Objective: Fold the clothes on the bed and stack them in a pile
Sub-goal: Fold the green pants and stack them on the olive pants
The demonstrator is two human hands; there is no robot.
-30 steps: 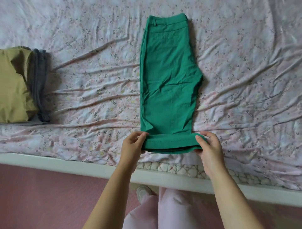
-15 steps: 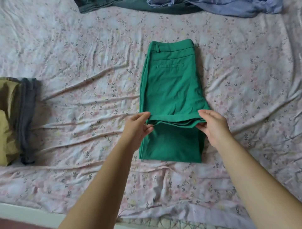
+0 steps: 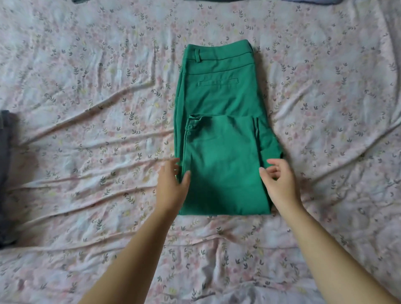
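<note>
Green trousers (image 3: 221, 138) lie in the middle of the bed, waistband at the far end, the leg part folded up over the upper half with its cuff edge about halfway. My left hand (image 3: 173, 184) rests at the left edge of the fold, fingers spread, thumb on the cloth. My right hand (image 3: 280, 182) hovers at the right edge with fingers loosely apart, holding nothing. A sliver of the folded pile (image 3: 5, 173) shows dark grey at the far left edge.
The floral pink sheet (image 3: 97, 152) is wrinkled all around. Dark and blue unfolded clothes (image 3: 314, 1) peek in along the top edge.
Both hands carried the trouser legs up from the bed's near edge over the upper half, laid them down and let go. The view moved forward over the bed.
</note>
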